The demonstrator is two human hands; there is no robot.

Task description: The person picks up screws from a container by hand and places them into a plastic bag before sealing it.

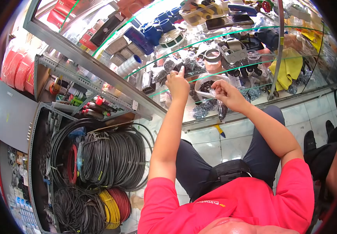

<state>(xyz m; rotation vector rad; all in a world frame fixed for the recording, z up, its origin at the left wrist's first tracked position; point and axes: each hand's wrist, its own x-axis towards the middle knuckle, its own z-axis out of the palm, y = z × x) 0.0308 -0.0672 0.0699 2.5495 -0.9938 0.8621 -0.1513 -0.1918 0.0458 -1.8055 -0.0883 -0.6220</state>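
My left hand reaches into the glass display case, index finger stretched out and the other fingers partly curled. Just beyond its fingertips lie black parts in clear plastic bags. My right hand has its fingers pinched together at the front of the case. Below those fingers hangs a small clear plastic bag with something dark inside, seemingly in their grip. Beside the right hand stands a white plastic tub with small dark pieces in it. More bagged small parts lie on the bottom shelf.
Glass shelves with green edges and a metal upright frame the case. A yellow cloth hangs at the right. Cable coils stack at the left. A yellow-handled tool lies on the tiles. Another person's shoe shows at right.
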